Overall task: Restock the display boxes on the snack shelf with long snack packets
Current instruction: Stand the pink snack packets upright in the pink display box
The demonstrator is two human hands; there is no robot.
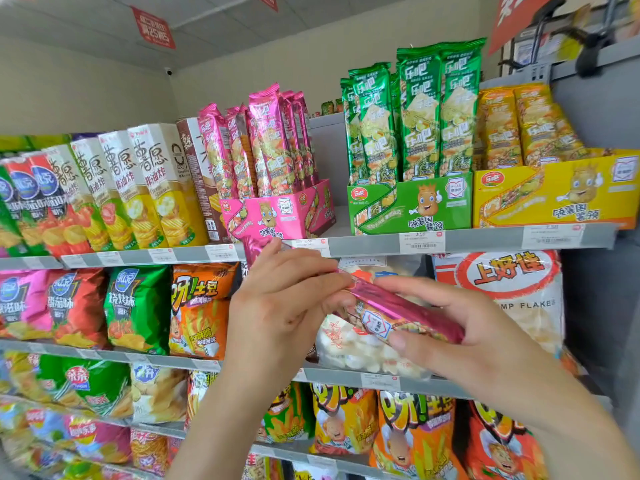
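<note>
Both my hands hold one long pink snack packet point(388, 308) level, just below the top shelf. My left hand point(280, 299) grips its upper left part, and my right hand point(460, 327) grips its lower right end with the thumb underneath. Straight above stands the pink display box point(277, 213) with several pink packets upright in it. To its right on the same shelf are the green display box point(410, 202), full of green packets, and the yellow display box point(557, 192) with yellow packets.
Tall cream and brown chip cartons point(152, 185) stand left of the pink box. The grey shelf edge point(485, 239) carries price labels. Bags of chips fill the lower shelves, with a large white shrimp flakes bag point(512, 289) behind my right hand.
</note>
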